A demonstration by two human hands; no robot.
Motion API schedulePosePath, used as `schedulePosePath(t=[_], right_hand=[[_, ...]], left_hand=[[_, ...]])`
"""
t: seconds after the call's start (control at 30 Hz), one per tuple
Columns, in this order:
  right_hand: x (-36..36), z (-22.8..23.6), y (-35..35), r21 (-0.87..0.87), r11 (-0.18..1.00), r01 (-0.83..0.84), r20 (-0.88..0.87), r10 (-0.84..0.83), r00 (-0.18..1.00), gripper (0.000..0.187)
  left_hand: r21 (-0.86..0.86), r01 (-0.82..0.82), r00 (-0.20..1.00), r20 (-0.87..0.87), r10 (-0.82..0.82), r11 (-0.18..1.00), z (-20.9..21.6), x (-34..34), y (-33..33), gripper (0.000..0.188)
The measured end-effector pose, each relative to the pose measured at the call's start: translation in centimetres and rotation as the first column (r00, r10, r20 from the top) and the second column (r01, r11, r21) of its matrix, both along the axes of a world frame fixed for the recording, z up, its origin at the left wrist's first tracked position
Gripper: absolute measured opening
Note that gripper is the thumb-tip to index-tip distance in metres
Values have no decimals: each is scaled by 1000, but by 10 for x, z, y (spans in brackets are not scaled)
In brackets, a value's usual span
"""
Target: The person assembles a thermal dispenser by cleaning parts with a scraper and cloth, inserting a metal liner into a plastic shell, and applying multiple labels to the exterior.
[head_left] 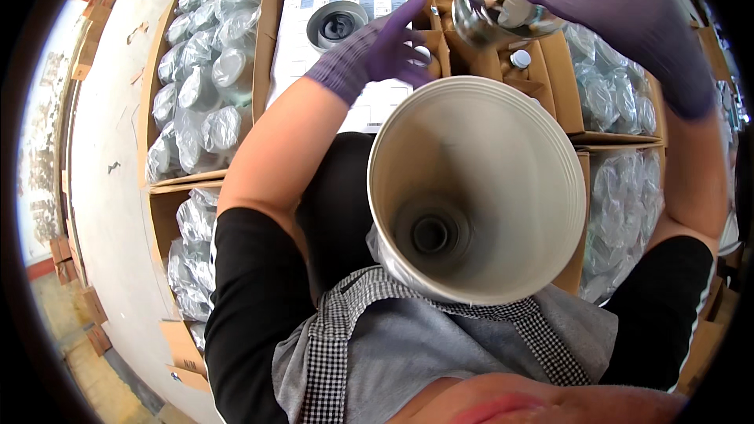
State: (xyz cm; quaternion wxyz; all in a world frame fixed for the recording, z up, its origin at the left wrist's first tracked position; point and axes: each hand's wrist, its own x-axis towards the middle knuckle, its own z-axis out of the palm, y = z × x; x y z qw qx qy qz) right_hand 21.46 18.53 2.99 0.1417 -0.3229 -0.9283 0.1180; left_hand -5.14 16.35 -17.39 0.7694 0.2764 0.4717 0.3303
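Note:
My right hand (620,12), in a purple glove, is closed on a shiny silver jar (483,0) with a pale lid, held tilted above a divided carton at the top right. My left hand (385,47), also gloved in purple, is open with its fingers spread and holds nothing. It hovers over the edge of a printed sheet (294,47), beside a round grey cup-like piece (338,25) with a dark centre. Close to my body, between my arms, stands a large off-white tapered bucket (550,180), its inside narrowing to a dark round bottom.
The divided carton (542,71) holds several bottles with white caps. Cartons of plastic-wrapped clear containers stand at the left (208,71) and right (624,212). Bare floor (110,173) runs along the far left, with a row of brown blocks (94,298) beyond.

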Motion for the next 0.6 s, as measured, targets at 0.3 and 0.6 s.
schedulePosePath(t=[0.3, 0.6], right_hand=[[4, 15, -122, 468, 684, -559, 122, 576, 808, 65], [15, -78, -81, -790, 455, -411, -569, -294, 768, 79]], left_hand=[[693, -166, 984, 68, 166, 702, 113, 43, 17, 95], [934, 275, 876, -341, 340, 229, 173, 19, -106, 96]])
